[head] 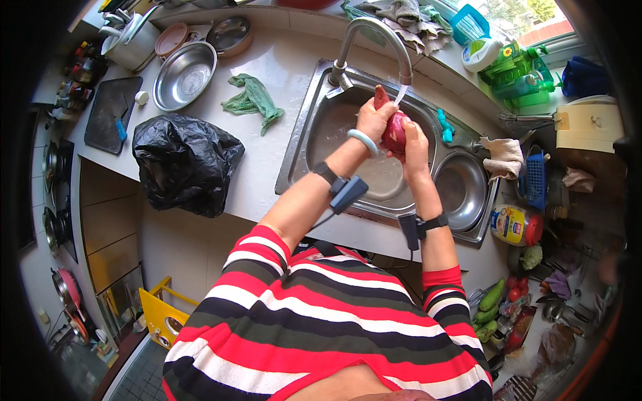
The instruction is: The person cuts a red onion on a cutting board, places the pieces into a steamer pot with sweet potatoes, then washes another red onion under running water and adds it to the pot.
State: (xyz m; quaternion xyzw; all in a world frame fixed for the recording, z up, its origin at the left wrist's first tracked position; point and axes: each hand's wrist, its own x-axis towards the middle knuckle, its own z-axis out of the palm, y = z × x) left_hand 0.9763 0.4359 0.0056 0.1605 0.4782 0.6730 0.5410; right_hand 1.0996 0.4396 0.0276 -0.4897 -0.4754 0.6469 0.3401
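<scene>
Water runs from the curved metal faucet (376, 25) over a red-skinned sweet potato (395, 135) above the stainless steel sink (361, 173). My left hand (373, 120), with a pale bangle at its wrist, is closed at the upper end of the red root, where a narrow reddish tip pokes out above the fingers; whether this is one piece or two I cannot tell. My right hand (415, 145) grips the root's right side, thumb on top. Shallow water lies in the basin below. Both forearms wear black straps with small devices.
Left of the sink lie a green cloth (256, 103), a black plastic bag (185, 163), a steel bowl (184, 75) and a dark cutting board (111, 115). To the right are a small round basin (460, 190), a red-lidded jar (514, 225) and vegetables. Green bottles (516, 70) line the windowsill.
</scene>
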